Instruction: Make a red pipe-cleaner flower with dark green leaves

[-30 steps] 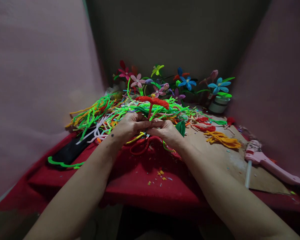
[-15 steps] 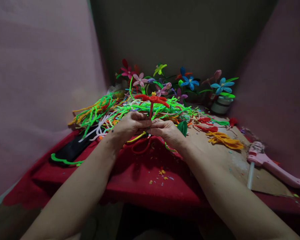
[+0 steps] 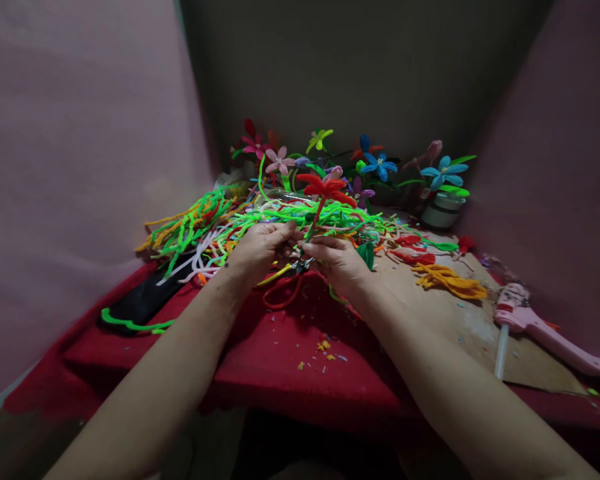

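A red pipe-cleaner flower (image 3: 327,189) leans to the right above the table, its red stem running into dark green lower down. My right hand (image 3: 343,261) pinches the lower end of that stem between thumb and fingers. My left hand (image 3: 263,252) is closed with its fingertips right beside the stem; what lies between them is hidden. Under the hands lie red-handled scissors (image 3: 283,301) on the red cloth. A dark green leaf (image 3: 366,255) of pipe cleaner shows just behind my right hand.
Heaped pipe cleaners (image 3: 260,217) spread behind my hands. Finished flowers (image 3: 380,165) stand along the back, near a jar (image 3: 443,210). Right: an orange bundle (image 3: 450,281) and a pink glue gun (image 3: 550,330) on cardboard (image 3: 430,320). Left: a black item (image 3: 140,300). Scraps (image 3: 324,345) dot the cloth.
The red flower has tilted and shifted to the right, showing more of its petals and green lower stem. My fingertips have moved slightly apart, and the scissors beneath show more.
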